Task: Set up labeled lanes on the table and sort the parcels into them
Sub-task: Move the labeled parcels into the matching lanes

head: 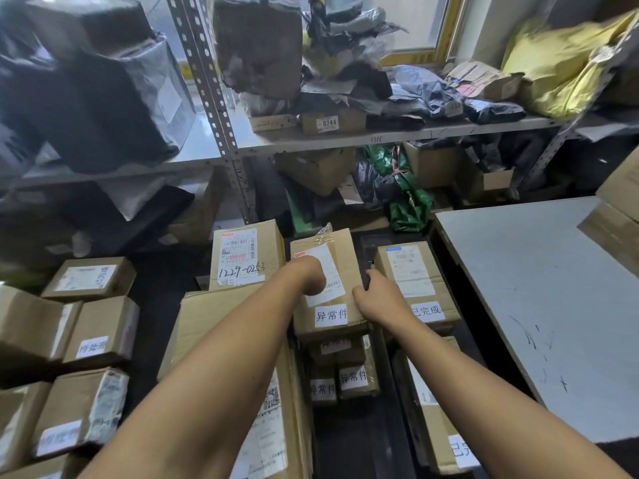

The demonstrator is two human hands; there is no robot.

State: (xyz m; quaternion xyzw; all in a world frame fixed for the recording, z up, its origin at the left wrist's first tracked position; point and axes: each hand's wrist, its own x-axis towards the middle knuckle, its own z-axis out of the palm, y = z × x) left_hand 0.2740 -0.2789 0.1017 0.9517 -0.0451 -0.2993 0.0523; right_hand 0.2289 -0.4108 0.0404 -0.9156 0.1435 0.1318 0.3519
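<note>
A brown cardboard parcel [337, 257] with a shipping label and a white tag reading 异常件 sits on top of other parcels carrying the same tag [352, 376]. My left hand [309, 274] lies bent over its left side on the shipping label. My right hand [375, 293] grips its right edge. To the right is a parcel tagged 已完成 [411, 271]. To the left a box marked 1229-0253 [242, 257] stands behind a large flat box [214, 316]. Parcels with white tags [100, 326] are stacked at far left.
A grey board or tabletop [539, 288] lies at the right with an open carton [619, 216] on its far corner. Metal shelving [345, 138] behind holds bags, boxes and a yellow sack [553, 67]. More parcels fill the lower shelf.
</note>
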